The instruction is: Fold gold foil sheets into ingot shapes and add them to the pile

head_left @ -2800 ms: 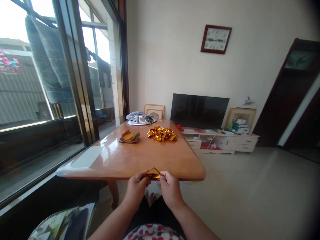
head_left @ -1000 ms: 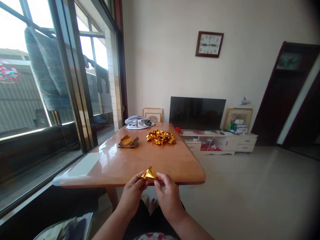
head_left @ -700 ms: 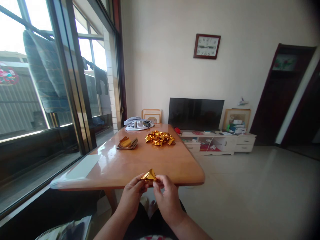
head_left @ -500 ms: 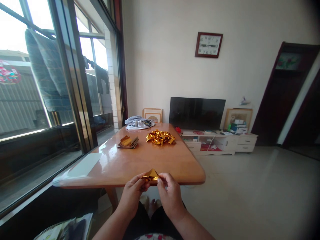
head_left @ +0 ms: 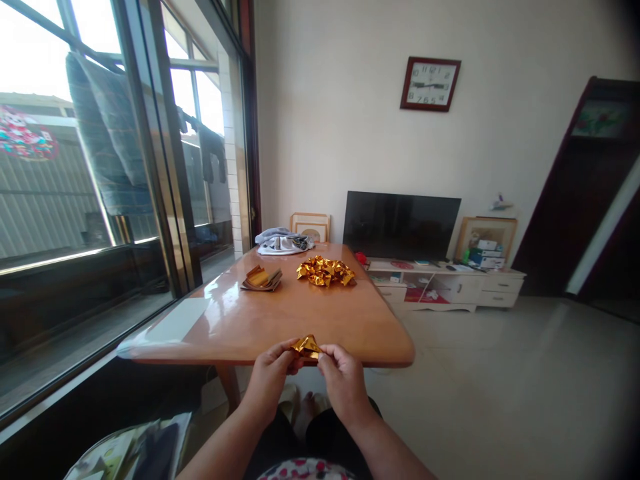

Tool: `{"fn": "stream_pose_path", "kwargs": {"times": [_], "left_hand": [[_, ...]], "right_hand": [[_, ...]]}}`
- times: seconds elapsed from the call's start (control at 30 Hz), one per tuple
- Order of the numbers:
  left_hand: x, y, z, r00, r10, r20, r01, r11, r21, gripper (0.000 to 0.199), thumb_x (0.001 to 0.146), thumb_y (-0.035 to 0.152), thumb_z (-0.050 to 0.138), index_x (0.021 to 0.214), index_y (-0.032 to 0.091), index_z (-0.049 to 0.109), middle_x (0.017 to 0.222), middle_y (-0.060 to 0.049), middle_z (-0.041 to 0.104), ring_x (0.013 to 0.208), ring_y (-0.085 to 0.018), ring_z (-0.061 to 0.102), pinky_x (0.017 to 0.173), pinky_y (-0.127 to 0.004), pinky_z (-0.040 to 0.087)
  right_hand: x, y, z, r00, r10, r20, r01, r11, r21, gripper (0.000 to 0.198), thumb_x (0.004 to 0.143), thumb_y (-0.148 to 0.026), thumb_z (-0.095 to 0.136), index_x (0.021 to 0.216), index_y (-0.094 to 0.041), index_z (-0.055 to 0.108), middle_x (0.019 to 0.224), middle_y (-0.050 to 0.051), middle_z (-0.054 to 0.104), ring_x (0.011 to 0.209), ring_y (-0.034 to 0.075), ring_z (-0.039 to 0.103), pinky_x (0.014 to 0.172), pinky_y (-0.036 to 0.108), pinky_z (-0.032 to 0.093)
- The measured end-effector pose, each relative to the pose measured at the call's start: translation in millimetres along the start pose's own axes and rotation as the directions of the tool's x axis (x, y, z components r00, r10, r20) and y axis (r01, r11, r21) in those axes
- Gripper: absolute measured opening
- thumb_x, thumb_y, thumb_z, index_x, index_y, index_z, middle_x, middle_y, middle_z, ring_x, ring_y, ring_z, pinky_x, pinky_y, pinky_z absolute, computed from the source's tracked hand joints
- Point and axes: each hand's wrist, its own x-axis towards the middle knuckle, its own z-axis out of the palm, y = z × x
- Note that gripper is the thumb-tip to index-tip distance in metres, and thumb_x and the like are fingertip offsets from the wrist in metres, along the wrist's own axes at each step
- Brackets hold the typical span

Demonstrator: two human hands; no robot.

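Observation:
A shiny piece of folded gold foil paper (head_left: 307,345) is held at the near edge of the wooden table (head_left: 280,320). My left hand (head_left: 273,377) pinches its left end between thumb and fingers. On its right end, my right hand (head_left: 343,380) also keeps a pinch. Farther up the table lies a heap of folded gold foil pieces (head_left: 326,272). To the left of that heap sits a small stack of brownish and gold paper sheets (head_left: 261,279). Neither hand touches the heap or the stack.
Crumpled grey and white cloth (head_left: 284,242) lies at the table's far end. A pale flat sheet (head_left: 177,321) is at the left, by the window. Beyond the table stand a television (head_left: 403,227) and a low white cabinet (head_left: 463,290). A bag-like container (head_left: 135,450) is at lower left.
The foil piece between my hands has changed shape, its peak now narrower and more creased. Both hands keep their pinch. The whole view has shifted slightly.

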Motion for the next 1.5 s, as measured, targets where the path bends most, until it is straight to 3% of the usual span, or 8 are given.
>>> {"fn": "stream_pose_path", "kwargs": {"times": [0.37,0.57,0.73,1.0,1.1,1.2,1.27,1.5], "left_hand": [[6.0,-5.7,-6.4,0.997,0.03,0.076,-0.046,0.977,0.21,0.039,0.076,0.033,0.062,0.104,0.011,0.077,0.08,-0.008,0.073,0.071,-0.017,0.058,0.067,-0.028,0.044],[4.2,-2.1,-5.4,0.995,-0.011,0.102,-0.016,0.966,0.258,0.037,0.072,0.027,0.057,0.099,0.012,0.077,0.079,-0.005,0.072,0.064,-0.014,0.056,0.063,-0.026,0.042],[4.7,-3.1,-11.3,0.989,-0.103,0.106,0.067,0.952,0.299,0.026,0.074,0.032,0.054,0.075,0.013,0.071,0.066,-0.003,0.064,0.059,-0.014,0.056,0.057,-0.026,0.04],[7.0,-4.1,-18.1,0.982,-0.162,0.095,0.127,0.945,0.302,0.035,0.079,0.046,0.059,0.071,0.013,0.067,0.064,-0.004,0.065,0.055,-0.015,0.059,0.054,-0.026,0.041],[8.9,-5.0,-18.8,0.979,-0.185,0.084,0.153,0.942,0.299,0.034,0.078,0.046,0.059,0.072,0.013,0.068,0.061,-0.004,0.064,0.051,-0.014,0.057,0.05,-0.024,0.038],[10.6,-5.6,-19.9,0.976,-0.204,0.078,0.173,0.94,0.294,0.033,0.077,0.044,0.059,0.073,0.013,0.068,0.06,-0.004,0.065,0.047,-0.013,0.055,0.047,-0.024,0.035],[11.5,-5.2,-21.3,0.974,-0.215,0.075,0.184,0.938,0.295,0.035,0.078,0.046,0.058,0.071,0.013,0.068,0.058,-0.004,0.064,0.045,-0.013,0.053,0.045,-0.024,0.032],[13.3,-3.7,-27.4,0.972,-0.224,0.069,0.193,0.932,0.307,0.045,0.082,0.052,0.053,0.062,0.014,0.065,0.053,-0.003,0.061,0.04,-0.011,0.043,0.043,-0.025,0.027]], "right_hand": [[7.1,16.8,-5.5,0.983,0.184,0.006,-0.184,0.98,0.072,0.022,0.082,-0.036,0.059,0.084,-0.017,0.07,0.064,0.001,0.065,0.058,0.017,0.057,0.058,0.026,0.047],[7.6,18.6,-6.1,0.967,0.252,0.03,-0.254,0.964,0.085,0.02,0.079,-0.034,0.059,0.088,-0.018,0.067,0.072,0.002,0.068,0.062,0.017,0.06,0.06,0.026,0.05],[8.3,19.4,-11.1,0.957,0.272,0.098,-0.274,0.962,0.007,0.024,0.081,-0.041,0.06,0.083,-0.018,0.067,0.072,0.004,0.069,0.063,0.017,0.061,0.06,0.027,0.051],[8.5,23.7,-16.1,0.931,0.333,0.152,-0.331,0.943,-0.04,0.043,0.084,-0.059,0.058,0.075,-0.018,0.064,0.07,0.004,0.069,0.061,0.018,0.061,0.057,0.028,0.051],[8.1,21.9,-16.5,0.936,0.315,0.157,-0.316,0.949,-0.02,0.044,0.083,-0.062,0.06,0.086,-0.018,0.066,0.072,0.003,0.068,0.063,0.017,0.061,0.058,0.027,0.05],[6.7,18.0,-17.8,0.962,0.214,0.169,-0.221,0.975,0.024,0.047,0.084,-0.061,0.063,0.105,-0.019,0.065,0.077,0.002,0.068,0.064,0.016,0.059,0.059,0.026,0.048],[5.7,14.1,-19.8,0.964,0.15,0.221,-0.161,0.987,0.031,0.047,0.086,-0.061,0.061,0.106,-0.019,0.067,0.079,0.002,0.067,0.064,0.015,0.057,0.059,0.025,0.048],[3.8,-3.8,-32.7,0.876,0.084,0.475,-0.102,0.995,0.012,0.042,0.088,-0.058,0.062,0.097,-0.018,0.073,0.08,0.001,0.068,0.07,0.015,0.059,0.068,0.027,0.05]]}}
